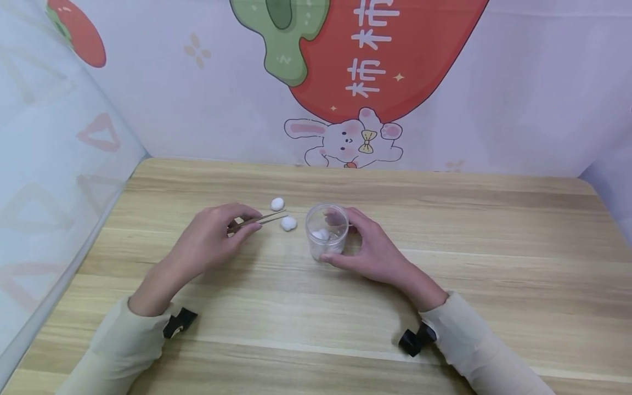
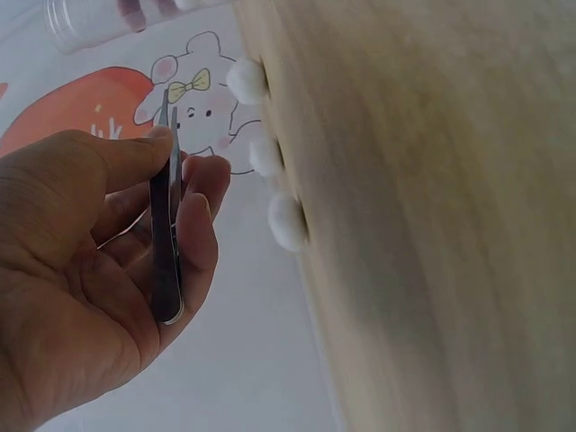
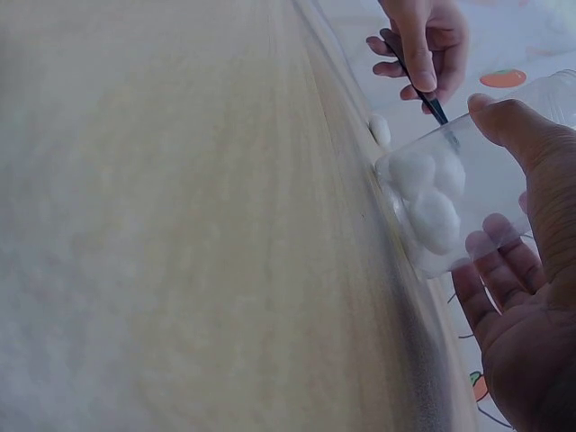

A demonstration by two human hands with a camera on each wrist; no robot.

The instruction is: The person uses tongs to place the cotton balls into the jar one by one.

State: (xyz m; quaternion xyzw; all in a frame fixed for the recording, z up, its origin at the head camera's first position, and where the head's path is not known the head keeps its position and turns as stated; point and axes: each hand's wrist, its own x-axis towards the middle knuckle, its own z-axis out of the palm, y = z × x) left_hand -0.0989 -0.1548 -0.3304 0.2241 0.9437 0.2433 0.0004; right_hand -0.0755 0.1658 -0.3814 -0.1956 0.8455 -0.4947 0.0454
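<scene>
My left hand (image 1: pixel 245 222) pinches thin metal tweezers (image 1: pixel 260 220) between thumb and fingers. Their tips point right and end just beside a white cotton ball (image 1: pixel 288 223) on the wooden table (image 1: pixel 494 247); I cannot tell whether they touch it. A second cotton ball (image 1: pixel 277 203) lies a little farther back. The left wrist view shows the tweezers (image 2: pixel 166 225) and three cotton balls (image 2: pixel 288 222) in a row on the table. My right hand (image 1: pixel 353 239) wraps around a small clear jar (image 1: pixel 326 230) standing upright, with several cotton balls (image 3: pixel 432 211) inside.
A low wall with a carrot-and-rabbit print (image 1: pixel 355 82) closes off the back of the table. A translucent panel (image 1: pixel 44 181) stands along the left side. Bare wood lies to the right of the jar and in front of both hands.
</scene>
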